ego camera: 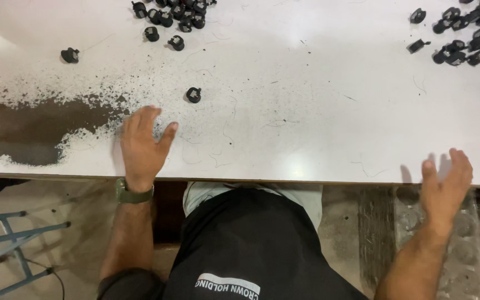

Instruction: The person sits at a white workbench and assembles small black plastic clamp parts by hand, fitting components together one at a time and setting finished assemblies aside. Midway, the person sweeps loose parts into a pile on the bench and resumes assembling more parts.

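The left hand (141,145) lies flat, fingers spread, on the white worn tabletop (306,111) just inside its near edge, holding nothing. Nearest it, a small black plastic ring-shaped part (194,95) sits alone, apart from the fingertips. The right hand (445,186), open and empty, overlaps the near edge at the right. Heaps of black plastic parts (176,12) lie along the far side, a bare stretch between.

The surface (318,111) was a smooth, white laminate-like sheet with a soft sheen, finely scratched, and worn through to dull, rough brown at its left edge. The small black parts (194,95) looked like moulded plastic, slightly glossy. The wrist strap (133,195) looked like matt olive rubber or fabric.
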`<state>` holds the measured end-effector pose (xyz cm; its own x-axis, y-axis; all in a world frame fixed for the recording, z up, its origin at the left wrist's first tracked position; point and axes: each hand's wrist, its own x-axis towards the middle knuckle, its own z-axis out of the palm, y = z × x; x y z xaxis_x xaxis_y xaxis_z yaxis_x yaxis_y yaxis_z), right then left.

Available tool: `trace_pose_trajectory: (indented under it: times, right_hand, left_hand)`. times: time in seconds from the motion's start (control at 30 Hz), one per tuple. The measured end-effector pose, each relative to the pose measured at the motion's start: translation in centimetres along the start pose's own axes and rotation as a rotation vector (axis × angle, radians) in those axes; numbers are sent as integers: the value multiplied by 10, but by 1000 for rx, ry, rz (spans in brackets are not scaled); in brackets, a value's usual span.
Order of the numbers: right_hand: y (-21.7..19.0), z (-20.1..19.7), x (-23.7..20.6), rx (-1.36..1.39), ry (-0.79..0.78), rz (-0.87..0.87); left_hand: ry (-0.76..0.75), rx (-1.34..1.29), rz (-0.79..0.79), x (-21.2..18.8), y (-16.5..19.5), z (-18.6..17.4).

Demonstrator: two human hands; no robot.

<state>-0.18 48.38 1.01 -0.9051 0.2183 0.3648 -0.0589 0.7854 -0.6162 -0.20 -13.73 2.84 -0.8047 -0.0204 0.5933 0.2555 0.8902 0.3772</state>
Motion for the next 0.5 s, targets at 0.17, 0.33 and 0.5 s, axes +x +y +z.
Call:
trace_pose_trajectory:
  times: [0.17, 0.33, 0.5]
  right_hand:
    - [-52, 65, 48, -265, -250, -198]
    - [-150, 158, 41, -430, -657, -497]
    - [-200, 188, 75, -193, -682, -577]
  left_hand:
    - [-362, 302, -163, -26, 22, 19]
    - [-438, 52, 13, -20, 70, 56]
    - [-468, 8, 102, -2, 100, 68]
